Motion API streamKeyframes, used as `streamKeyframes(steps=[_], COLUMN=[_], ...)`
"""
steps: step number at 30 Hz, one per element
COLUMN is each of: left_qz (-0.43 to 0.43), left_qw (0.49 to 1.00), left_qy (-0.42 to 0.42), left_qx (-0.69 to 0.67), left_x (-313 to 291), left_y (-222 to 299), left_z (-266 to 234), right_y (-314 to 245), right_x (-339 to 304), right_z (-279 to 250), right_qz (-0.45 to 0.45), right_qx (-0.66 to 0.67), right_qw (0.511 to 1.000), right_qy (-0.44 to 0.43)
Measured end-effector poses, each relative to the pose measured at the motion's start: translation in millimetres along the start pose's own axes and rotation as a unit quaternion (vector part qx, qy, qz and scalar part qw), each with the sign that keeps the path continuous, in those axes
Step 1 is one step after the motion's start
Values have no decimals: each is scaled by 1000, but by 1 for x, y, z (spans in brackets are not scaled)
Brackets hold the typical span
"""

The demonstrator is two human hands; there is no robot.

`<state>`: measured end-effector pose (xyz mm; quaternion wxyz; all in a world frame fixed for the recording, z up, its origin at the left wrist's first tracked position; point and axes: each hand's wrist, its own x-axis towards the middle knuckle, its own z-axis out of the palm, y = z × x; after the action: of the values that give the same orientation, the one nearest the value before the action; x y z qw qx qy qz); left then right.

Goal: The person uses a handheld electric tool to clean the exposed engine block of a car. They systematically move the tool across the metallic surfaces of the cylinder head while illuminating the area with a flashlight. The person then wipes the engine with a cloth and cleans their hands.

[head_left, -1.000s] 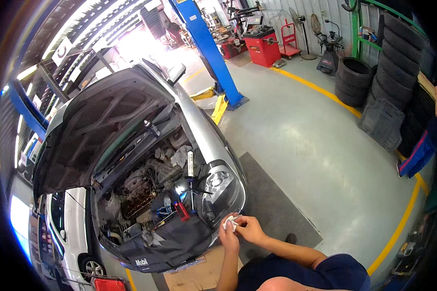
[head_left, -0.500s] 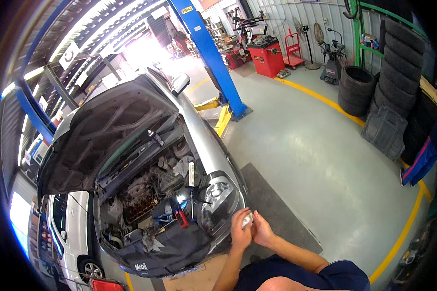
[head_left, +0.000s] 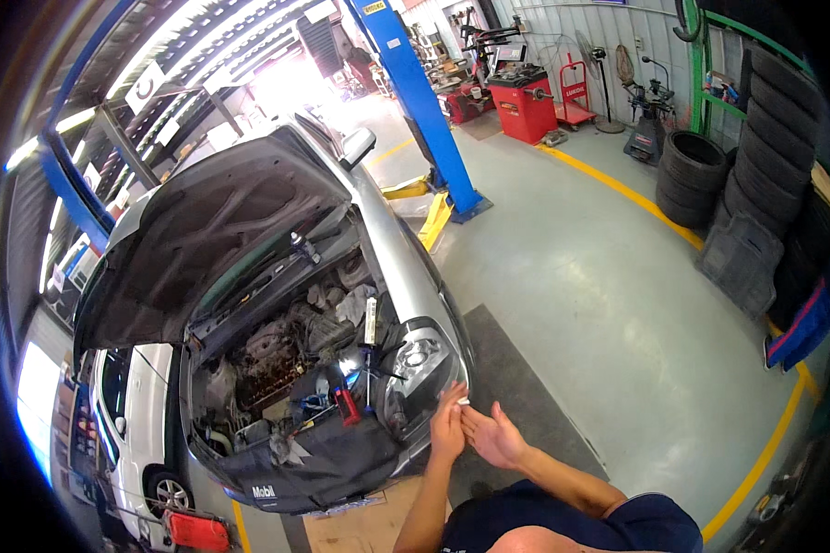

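In front of the car's right-hand headlight [head_left: 417,358], my two hands meet. My left hand [head_left: 447,429] is closed, its fingers a little smeared, with a small white thing [head_left: 463,402] showing at its fingertips. It looks like a crumpled wipe or rag, mostly hidden. My right hand [head_left: 496,439] is open, its fingers stretched out flat toward the left hand and touching it near the white thing. Beside them is the engine bay [head_left: 277,359] under the raised hood [head_left: 221,221]. A red-handled tool [head_left: 346,406] and a white cartridge [head_left: 371,321] lie in it.
A dark cover [head_left: 323,465] drapes the car's front. A spray can [head_left: 304,247] lies below the windshield. To the right are a dark floor mat [head_left: 526,396], a blue lift post [head_left: 424,120], a red machine [head_left: 522,106] and stacked tyres [head_left: 690,175]. A white car [head_left: 143,424] stands left.
My hands have shifted slightly up and left. The right hand's fingers have straightened, and less of the white thing shows. The whole view has turned slightly.
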<state>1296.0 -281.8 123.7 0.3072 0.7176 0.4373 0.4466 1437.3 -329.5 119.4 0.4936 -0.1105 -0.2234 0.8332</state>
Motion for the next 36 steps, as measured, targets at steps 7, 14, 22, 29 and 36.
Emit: streamKeyframes(steps=[7, 14, 22, 29, 36], left_qz=[-6, -15, 45, 118, 70], left_qw=[997, 1000, 995, 986, 992], left_qy=[74, 12, -62, 30, 42], left_qx=[23, 9, -58, 113, 98], left_x=[8, -8, -5, 8, 6], left_y=[17, 40, 65, 54, 33], left_z=[2, 25, 23, 6, -1], right_y=[3, -12, -45, -39, -24], right_x=[16, 40, 49, 55, 53], right_z=[-4, -13, -10, -7, 3], right_qz=[-37, -66, -112, -64, -35], right_qx=[-26, 84, 70, 138, 160], right_qw=[999, 993, 989, 988, 986], right_qy=[-24, 54, 71, 31, -12])
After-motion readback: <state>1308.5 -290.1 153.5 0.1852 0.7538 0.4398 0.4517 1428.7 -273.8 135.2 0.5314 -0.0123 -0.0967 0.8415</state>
